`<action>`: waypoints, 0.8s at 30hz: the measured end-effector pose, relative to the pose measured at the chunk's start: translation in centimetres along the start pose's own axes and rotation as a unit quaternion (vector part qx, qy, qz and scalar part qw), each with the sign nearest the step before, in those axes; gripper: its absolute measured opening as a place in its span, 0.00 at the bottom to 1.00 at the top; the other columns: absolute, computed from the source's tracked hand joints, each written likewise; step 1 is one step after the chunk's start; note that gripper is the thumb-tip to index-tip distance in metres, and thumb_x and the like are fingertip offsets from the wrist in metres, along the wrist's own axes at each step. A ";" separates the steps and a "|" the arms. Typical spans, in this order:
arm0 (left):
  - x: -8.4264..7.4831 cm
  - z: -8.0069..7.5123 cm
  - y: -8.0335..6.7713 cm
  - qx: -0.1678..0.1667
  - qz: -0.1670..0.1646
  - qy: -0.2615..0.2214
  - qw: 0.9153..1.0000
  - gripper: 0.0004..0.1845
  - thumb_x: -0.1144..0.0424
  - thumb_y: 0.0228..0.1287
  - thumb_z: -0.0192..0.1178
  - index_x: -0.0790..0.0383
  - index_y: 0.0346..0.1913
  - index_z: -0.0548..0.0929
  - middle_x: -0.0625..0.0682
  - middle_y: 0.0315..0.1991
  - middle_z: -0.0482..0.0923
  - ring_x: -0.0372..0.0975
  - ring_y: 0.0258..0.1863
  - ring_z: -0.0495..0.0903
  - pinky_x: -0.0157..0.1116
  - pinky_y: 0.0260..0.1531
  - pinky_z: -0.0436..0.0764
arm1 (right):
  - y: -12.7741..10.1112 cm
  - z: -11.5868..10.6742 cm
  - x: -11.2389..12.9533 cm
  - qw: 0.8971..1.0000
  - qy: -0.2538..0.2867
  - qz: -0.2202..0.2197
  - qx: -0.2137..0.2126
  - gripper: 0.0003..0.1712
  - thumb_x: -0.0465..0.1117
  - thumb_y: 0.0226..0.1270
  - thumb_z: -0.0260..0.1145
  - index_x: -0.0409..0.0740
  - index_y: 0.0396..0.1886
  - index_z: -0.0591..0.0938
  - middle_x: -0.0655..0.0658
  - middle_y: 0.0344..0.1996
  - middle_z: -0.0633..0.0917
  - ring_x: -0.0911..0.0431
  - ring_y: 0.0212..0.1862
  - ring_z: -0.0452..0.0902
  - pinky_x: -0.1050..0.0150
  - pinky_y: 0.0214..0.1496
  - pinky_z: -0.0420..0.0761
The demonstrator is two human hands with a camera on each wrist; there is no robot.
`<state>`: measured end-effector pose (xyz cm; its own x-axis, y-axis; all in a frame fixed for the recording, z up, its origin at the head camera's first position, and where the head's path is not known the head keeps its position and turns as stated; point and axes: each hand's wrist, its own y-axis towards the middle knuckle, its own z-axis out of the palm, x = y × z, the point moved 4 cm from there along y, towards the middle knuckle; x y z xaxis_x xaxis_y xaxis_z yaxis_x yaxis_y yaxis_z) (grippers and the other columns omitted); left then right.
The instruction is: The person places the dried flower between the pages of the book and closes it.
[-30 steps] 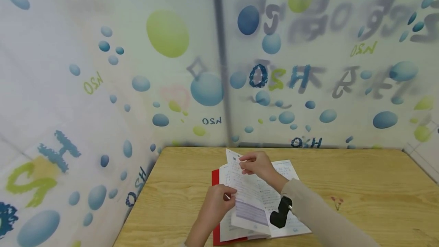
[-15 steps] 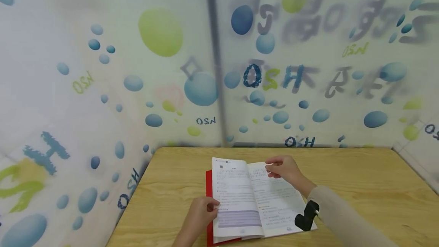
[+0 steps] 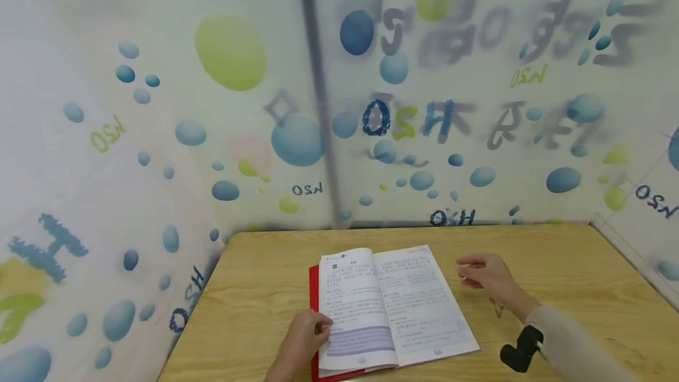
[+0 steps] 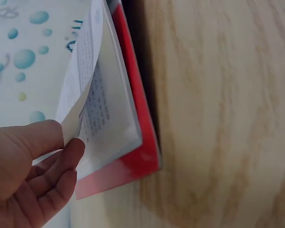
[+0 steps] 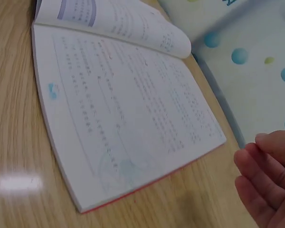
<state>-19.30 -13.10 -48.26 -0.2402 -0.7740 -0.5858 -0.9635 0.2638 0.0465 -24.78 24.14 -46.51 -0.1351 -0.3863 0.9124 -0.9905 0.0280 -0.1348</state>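
Your left hand (image 3: 302,338) sits at the near left edge of the open book (image 3: 387,305), fingers (image 4: 61,161) curled, pinching the outer edge of a left-hand page. The book lies flat on the table (image 3: 557,264), its red cover (image 4: 142,156) showing beneath. The pages look thin, light and easily creased, so take single leaves by the outer edge. Your right hand (image 3: 485,276) hovers just right of the book, fingers loosely curled, holding nothing.
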 end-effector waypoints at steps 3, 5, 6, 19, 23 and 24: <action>0.7 0.6 0.0 0.019 -0.022 -0.004 1.000 0.05 0.71 0.51 0.65 0.67 0.32 0.86 0.47 0.24 0.77 0.35 0.23 0.67 0.29 0.25 0.72 | -0.7 -1.4 -1.4 1.000 0.005 0.009 -0.001 0.21 0.35 0.62 0.61 0.22 0.50 0.73 0.40 0.30 0.83 0.49 0.30 0.80 0.60 0.31 0.79; 1.1 1.0 0.0 0.034 -0.044 -0.009 0.998 0.06 0.70 0.52 0.65 0.67 0.34 0.86 0.47 0.26 0.76 0.35 0.24 0.68 0.30 0.27 0.74 | -1.1 -2.2 -2.3 1.000 0.007 0.013 0.003 0.22 0.35 0.62 0.61 0.20 0.50 0.73 0.40 0.29 0.83 0.49 0.29 0.80 0.60 0.30 0.79; 1.3 1.2 0.0 0.040 -0.051 -0.011 0.998 0.06 0.70 0.52 0.66 0.67 0.34 0.86 0.47 0.26 0.75 0.36 0.24 0.68 0.30 0.27 0.74 | -1.4 -2.6 -2.7 1.000 0.007 0.015 0.006 0.22 0.35 0.62 0.61 0.20 0.50 0.72 0.39 0.29 0.83 0.50 0.29 0.80 0.60 0.29 0.79; 2.4 2.0 -0.6 -0.008 -0.034 -0.026 0.999 0.07 0.69 0.52 0.66 0.65 0.36 0.86 0.44 0.23 0.68 0.33 0.23 0.65 0.27 0.23 0.69 | -3.6 -5.5 -6.9 0.994 -0.090 0.039 -0.040 0.21 0.39 0.55 0.67 0.24 0.42 0.79 0.39 0.32 0.84 0.62 0.30 0.75 0.67 0.29 0.75; 2.8 2.2 -0.9 -0.039 -0.034 -0.045 0.998 0.07 0.69 0.51 0.66 0.64 0.36 0.86 0.44 0.24 0.66 0.32 0.24 0.65 0.27 0.23 0.69 | -4.0 -5.4 -7.5 0.988 -0.144 0.024 -0.055 0.18 0.41 0.54 0.69 0.29 0.38 0.82 0.37 0.35 0.84 0.58 0.36 0.76 0.67 0.34 0.73; 2.9 2.3 -1.0 -0.044 -0.039 -0.054 0.997 0.07 0.69 0.51 0.66 0.63 0.36 0.86 0.45 0.24 0.66 0.32 0.24 0.66 0.27 0.23 0.70 | -4.2 -5.3 -7.7 0.986 -0.152 0.021 -0.062 0.18 0.42 0.54 0.69 0.30 0.37 0.83 0.37 0.35 0.84 0.57 0.37 0.76 0.66 0.35 0.73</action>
<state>-18.79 -14.28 -51.84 -0.1555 -0.7225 -0.6736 -0.9863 0.1512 0.0655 -19.74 31.91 -50.86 -0.1812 -0.6410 0.7458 -0.9823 0.1548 -0.1056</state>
